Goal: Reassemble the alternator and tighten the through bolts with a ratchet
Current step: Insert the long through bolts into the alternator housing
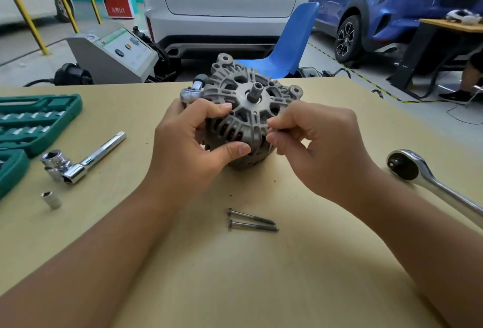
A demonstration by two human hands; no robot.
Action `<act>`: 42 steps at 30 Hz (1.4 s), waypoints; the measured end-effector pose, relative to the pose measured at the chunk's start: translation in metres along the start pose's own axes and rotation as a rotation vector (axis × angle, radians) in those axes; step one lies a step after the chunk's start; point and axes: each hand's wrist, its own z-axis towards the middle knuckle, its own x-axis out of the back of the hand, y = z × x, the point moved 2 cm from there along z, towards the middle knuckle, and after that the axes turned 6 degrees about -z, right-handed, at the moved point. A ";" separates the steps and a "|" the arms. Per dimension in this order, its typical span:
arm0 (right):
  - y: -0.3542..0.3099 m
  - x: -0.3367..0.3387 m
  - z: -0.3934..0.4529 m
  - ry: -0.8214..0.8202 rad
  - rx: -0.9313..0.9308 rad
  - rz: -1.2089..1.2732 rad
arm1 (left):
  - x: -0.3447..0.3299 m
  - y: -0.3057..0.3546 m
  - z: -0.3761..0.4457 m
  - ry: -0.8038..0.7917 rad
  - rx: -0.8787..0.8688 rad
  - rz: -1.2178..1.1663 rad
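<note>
A grey cast alternator (251,108) stands on the tan table (235,275), shaft end up. My left hand (193,139) grips its left side, thumb low on the housing and fingers over the top rim. My right hand (318,145) is at the alternator's right edge with fingertips pinched together; what they pinch is hidden. Two long through bolts (252,222) lie side by side on the table in front of the alternator. A large chrome ratchet (428,181) lies at the right. A smaller ratchet head (192,91) shows behind my left hand.
A green socket case (34,121) sits at the left edge. Near it lie a chrome extension bar with a socket (81,160) and a loose socket (51,199). Beyond the table stand a blue chair (290,43), a grey machine (115,56) and parked cars.
</note>
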 end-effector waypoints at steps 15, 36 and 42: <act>0.070 0.011 0.002 0.279 -0.844 0.405 | -0.005 -0.007 -0.001 0.032 -0.038 0.139; 0.085 -0.064 0.044 0.219 -0.907 0.557 | 0.004 -0.054 0.064 0.332 0.368 -0.257; 0.087 -0.071 0.044 0.215 -1.000 0.670 | -0.005 -0.051 0.064 -0.082 0.584 -0.365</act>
